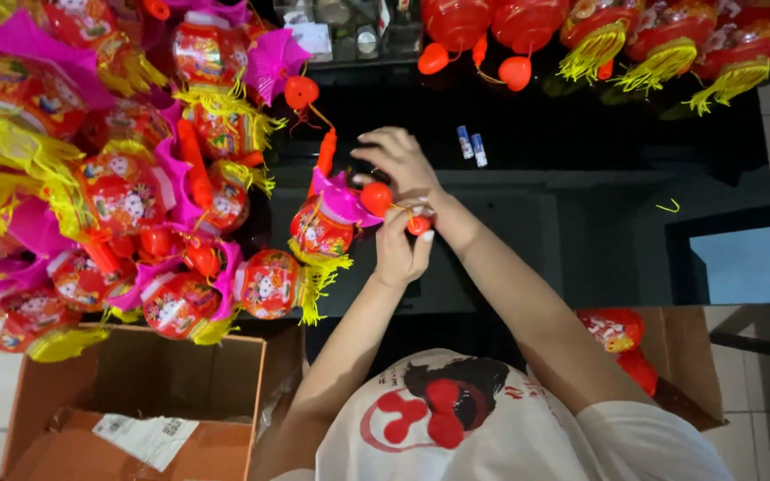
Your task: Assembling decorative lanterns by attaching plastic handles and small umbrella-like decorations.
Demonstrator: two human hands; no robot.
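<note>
My right hand (398, 160) reaches over a small red paper lantern (321, 233) with a pink top and a yellow fringe. Its fingers touch a red ball (376, 198) on a yellow string at the lantern's top. Just below, my left hand (401, 254) pinches a small red bead-like piece (418, 224) at the other end of that string. The lantern hangs at the right edge of a large pile of similar lanterns (118, 196), over a black table (581, 240).
More red lanterns with yellow tassels (661, 44) line the far right. Two small blue-and-white tubes (471, 147) and a yellow scrap (667, 207) lie on the table. An open cardboard box (135, 401) stands lower left; another box (683, 365) with red lanterns is at the right.
</note>
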